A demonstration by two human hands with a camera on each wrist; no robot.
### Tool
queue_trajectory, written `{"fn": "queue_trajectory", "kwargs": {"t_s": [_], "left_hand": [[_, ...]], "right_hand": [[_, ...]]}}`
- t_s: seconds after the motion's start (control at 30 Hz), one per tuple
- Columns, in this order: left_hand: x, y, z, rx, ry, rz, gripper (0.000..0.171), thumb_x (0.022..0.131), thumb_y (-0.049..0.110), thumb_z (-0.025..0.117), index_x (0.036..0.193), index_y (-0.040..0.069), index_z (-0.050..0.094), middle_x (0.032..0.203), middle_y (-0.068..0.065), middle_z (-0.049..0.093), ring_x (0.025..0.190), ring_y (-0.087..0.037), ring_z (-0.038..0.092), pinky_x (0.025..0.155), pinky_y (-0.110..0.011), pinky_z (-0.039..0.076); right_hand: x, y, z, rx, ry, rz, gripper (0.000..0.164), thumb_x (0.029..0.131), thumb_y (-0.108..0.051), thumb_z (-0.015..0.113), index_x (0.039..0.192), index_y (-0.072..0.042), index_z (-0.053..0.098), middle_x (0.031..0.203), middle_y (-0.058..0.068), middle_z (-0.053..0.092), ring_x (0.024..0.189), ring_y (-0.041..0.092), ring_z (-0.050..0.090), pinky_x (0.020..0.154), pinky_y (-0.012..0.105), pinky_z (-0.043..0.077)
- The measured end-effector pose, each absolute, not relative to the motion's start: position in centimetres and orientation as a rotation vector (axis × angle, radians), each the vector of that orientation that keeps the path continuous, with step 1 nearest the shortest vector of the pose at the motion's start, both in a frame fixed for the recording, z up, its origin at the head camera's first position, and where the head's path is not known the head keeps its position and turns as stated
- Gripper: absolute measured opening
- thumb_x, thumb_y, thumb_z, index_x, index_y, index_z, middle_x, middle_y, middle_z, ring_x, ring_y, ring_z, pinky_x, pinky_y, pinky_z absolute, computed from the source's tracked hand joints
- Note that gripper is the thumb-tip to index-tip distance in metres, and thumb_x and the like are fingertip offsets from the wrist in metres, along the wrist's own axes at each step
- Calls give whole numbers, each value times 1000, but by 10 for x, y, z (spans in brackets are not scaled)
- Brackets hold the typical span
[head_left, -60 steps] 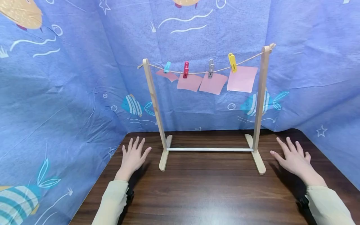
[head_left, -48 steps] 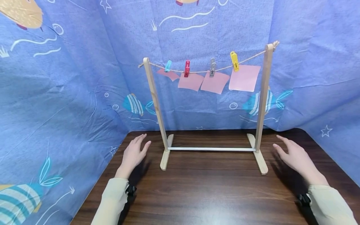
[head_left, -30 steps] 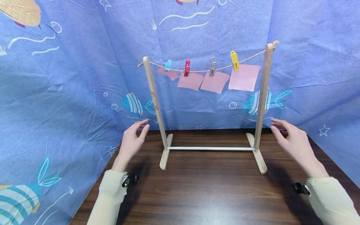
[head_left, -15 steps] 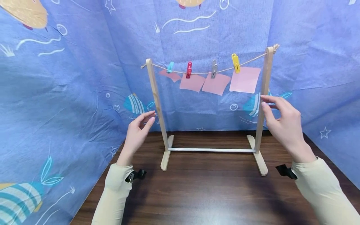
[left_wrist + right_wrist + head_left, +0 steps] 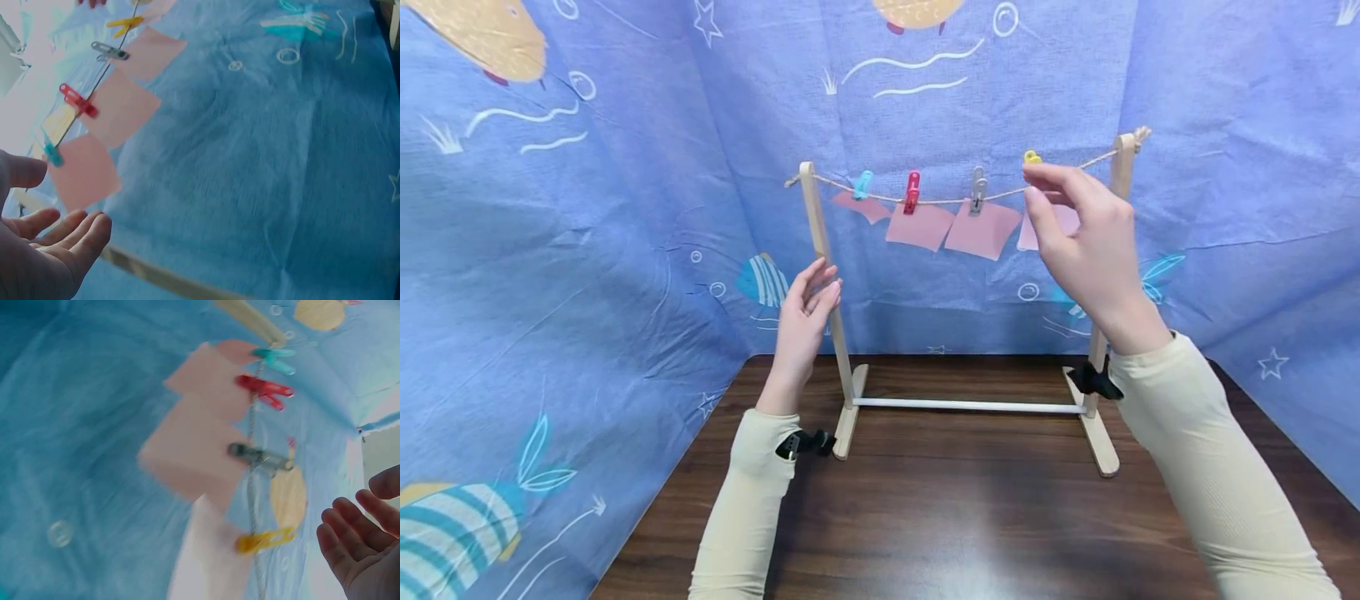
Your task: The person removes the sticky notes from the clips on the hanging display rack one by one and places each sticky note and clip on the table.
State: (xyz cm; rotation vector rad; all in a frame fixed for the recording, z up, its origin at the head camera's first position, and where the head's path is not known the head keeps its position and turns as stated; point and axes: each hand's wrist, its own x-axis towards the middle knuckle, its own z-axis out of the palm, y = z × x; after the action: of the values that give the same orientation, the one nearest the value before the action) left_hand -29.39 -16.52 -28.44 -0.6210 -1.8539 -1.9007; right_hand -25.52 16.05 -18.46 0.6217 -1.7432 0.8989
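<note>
Pink squarish papers (image 5: 983,229) hang from twisted rope (image 5: 252,494).

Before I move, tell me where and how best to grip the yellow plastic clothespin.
I'd pinch the yellow plastic clothespin by its handle ends, coming from the front right, where the right hand hovers: the handles stick up beyond the twisted beige rope, opposite the pink paper sheet hanging below.

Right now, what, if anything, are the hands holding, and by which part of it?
Nothing is held: the right hand is apart from the yellow plastic clothespin, and the left hand is empty.
</note>
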Motion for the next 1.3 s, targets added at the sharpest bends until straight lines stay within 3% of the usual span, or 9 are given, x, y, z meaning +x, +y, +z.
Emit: {"fn": "queue_trajectory", "kwargs": {"t_s": [0.23, 0.53, 0.9, 1.07, 1.3], "left_hand": [[-303, -143, -278, -615, -1851, -1937, 55, 103, 18, 60, 152, 7, 39, 147, -13, 49, 135, -32, 49, 109, -36, 46], [-327, -125, -266, -578, -1949, -1926, 71, 102, 27, 60, 160, 14, 22, 159, -15, 31, 143, -30, 38, 116, -47, 37], [-360, -113, -251, -467, -1674, -2217, 63, 104, 22, 57, 159, 16, 26, 155, -7, 40, 140, -19, 43, 112, -37, 42], [-368, -107, -241, -465, -1473, -2408, 57, 106, 15, 53, 157, 13, 27, 156, -8, 37, 139, -22, 44, 111, -36, 43], [-368, -103, -243, -492, -1439, -2393, 58, 105, 12, 53, 157, 9, 26, 153, -14, 40, 135, -28, 48, 110, -36, 45]], "right_hand": [[-261, 131, -153, 719, -1776, 999, 26, 101, -14, 61, 123, -5, 70, 119, 5, 72, 107, 16, 68, 96, 22, 53], [-272, 92, -132, 819, -2033, 1127, 35, 102, -21, 59, 134, -8, 63, 127, 4, 68, 115, 9, 63, 99, 25, 52], [-289, 60, -121, 895, -2262, 1068, 45, 103, -28, 59, 144, -12, 54, 141, 3, 59, 127, 13, 57, 105, 26, 48], [-293, 50, -120, 889, -2359, 998, 49, 103, -31, 58, 148, -13, 50, 147, 2, 54, 131, 12, 54, 106, 24, 46], [-297, 50, -121, 925, -2433, 983, 53, 103, -30, 59, 151, -13, 46, 151, 2, 50, 135, 14, 49, 110, 32, 44]]}}
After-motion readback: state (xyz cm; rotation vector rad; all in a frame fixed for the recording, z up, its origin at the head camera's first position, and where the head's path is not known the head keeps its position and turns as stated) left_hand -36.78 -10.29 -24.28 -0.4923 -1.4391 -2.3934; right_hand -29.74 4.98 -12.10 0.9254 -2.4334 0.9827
